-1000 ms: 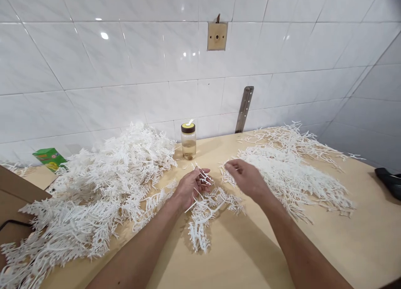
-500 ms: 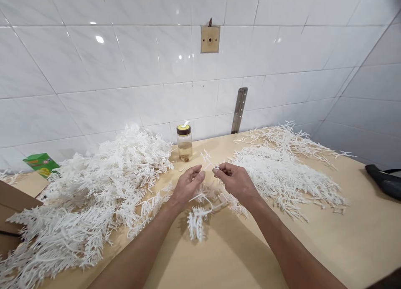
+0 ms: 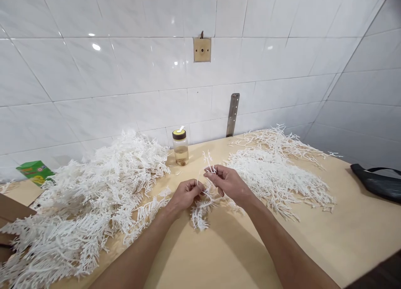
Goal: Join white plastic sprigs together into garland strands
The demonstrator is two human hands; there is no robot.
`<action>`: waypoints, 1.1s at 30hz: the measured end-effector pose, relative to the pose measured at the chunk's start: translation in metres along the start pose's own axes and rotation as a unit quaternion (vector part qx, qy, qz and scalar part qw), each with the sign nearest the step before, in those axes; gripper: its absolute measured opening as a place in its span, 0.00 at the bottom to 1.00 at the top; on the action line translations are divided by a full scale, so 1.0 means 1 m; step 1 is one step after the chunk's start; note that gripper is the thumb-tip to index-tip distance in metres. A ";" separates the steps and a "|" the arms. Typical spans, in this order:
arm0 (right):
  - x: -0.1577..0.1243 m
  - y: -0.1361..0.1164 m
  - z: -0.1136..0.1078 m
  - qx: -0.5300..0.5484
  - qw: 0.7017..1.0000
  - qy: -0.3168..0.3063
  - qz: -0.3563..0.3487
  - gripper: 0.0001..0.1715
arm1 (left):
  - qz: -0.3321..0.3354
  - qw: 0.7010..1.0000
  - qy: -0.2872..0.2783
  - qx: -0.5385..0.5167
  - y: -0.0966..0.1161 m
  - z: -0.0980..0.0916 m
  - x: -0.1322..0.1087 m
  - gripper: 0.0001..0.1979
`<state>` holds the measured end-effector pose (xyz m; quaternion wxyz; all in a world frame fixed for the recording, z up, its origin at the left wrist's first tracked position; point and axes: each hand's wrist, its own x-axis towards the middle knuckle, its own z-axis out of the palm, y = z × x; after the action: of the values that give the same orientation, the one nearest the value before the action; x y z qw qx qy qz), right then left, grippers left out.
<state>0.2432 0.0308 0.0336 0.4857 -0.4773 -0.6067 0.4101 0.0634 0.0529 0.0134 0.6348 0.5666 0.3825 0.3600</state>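
My right hand is closed, thumb against fingers, on a thin white branching plastic sprig whose forked tips stick up above the fingertips. Lower and to the left, my left hand pinches a thin white stem that curves up toward the right hand. Just below the fingers, a bushy white plastic branch shows over the tabletop; whether it joins the pinched stem I cannot tell. A large heap of bushy white plastic branches lies left of my hands, and a flatter pile of white sprigs spreads to the right.
A jar with a dark-rimmed yellow lid and amber liquid stands behind my hands. Against the tiled wall leans a metal strip. A green box sits far left, a black bag far right, on the wooden table.
My left hand has closed from loosely parted fingers into a pinch on the stem and sits slightly lower. My right hand still holds its sprig. The whole view has shifted a little.
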 end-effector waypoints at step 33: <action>-0.006 0.002 -0.006 -0.145 0.980 -0.132 0.033 0.14 | -0.016 0.998 -0.031 -0.043 0.010 -0.016 -0.004 0.17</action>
<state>0.2503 0.0254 0.0318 0.3128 -0.5044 -0.7023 0.3930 0.0472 0.0568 0.0221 0.6756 0.5436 0.3559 0.3484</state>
